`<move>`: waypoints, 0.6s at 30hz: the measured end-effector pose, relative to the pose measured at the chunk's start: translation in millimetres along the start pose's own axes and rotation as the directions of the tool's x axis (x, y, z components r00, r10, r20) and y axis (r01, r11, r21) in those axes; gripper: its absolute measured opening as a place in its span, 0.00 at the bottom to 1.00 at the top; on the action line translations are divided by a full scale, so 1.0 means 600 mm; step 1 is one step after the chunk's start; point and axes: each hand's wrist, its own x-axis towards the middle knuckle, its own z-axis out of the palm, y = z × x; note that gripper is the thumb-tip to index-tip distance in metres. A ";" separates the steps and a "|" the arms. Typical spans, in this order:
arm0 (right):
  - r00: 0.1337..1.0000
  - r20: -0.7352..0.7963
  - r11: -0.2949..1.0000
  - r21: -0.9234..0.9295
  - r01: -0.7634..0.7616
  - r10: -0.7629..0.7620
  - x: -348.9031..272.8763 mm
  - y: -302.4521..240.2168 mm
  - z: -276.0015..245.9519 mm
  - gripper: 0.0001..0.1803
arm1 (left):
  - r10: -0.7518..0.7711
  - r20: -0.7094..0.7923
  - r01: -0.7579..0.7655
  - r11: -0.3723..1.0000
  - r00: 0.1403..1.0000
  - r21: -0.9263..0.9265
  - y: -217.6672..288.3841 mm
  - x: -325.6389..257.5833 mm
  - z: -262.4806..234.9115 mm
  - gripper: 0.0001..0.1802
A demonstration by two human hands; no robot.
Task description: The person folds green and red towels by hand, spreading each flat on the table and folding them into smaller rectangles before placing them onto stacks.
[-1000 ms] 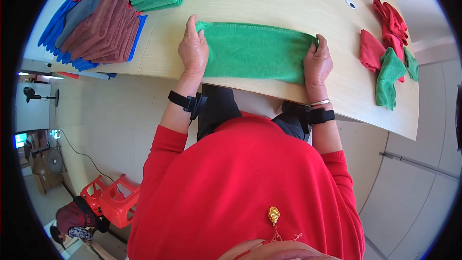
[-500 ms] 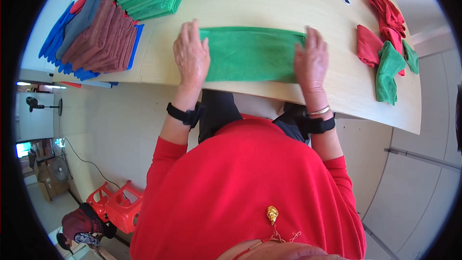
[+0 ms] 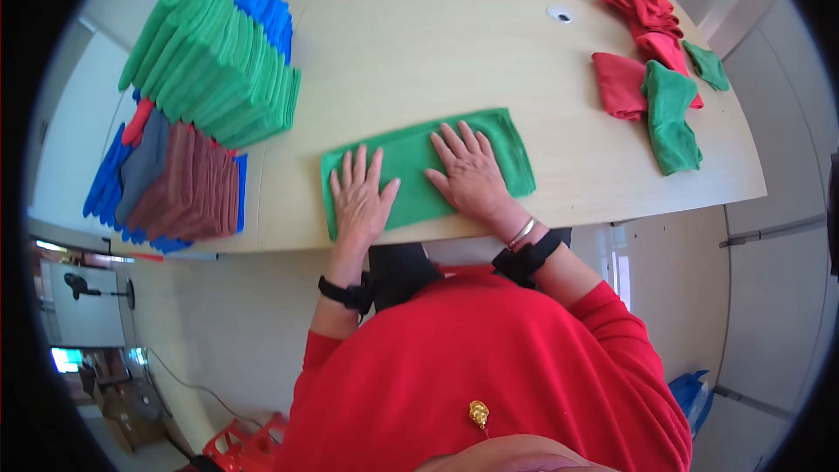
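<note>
A green cloth (image 3: pixel 409 153), folded into a long rectangle, lies flat on the table in front of me, slightly tilted with its right end farther away. Resting on its left part is my left hand (image 3: pixel 358 199), palm down with fingers spread. My right hand (image 3: pixel 470 173) lies flat on the right part, fingers also apart. Neither hand grips anything; both press on the cloth's upper face.
Tall stacks of folded green cloths (image 3: pixel 214 61), brown cloths (image 3: pixel 185 183) and blue cloths (image 3: pixel 262 0) stand at the left. Crumpled red cloths (image 3: pixel 636 7) and a loose green cloth (image 3: pixel 671 118) lie on the table (image 3: pixel 419 44) at the right. Red stools (image 3: pixel 245 446) stand lower left.
Both hands have moved from the cloth's two ends inward onto its top. The cloth now lies turned at a slant. The whole view has shifted, showing more of the green stack.
</note>
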 end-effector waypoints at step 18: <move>0.957 -0.095 0.958 -0.053 -0.280 0.275 -0.050 0.091 -0.022 0.37 | -0.308 0.105 0.307 0.951 0.945 0.029 -0.102 -0.038 0.013 0.36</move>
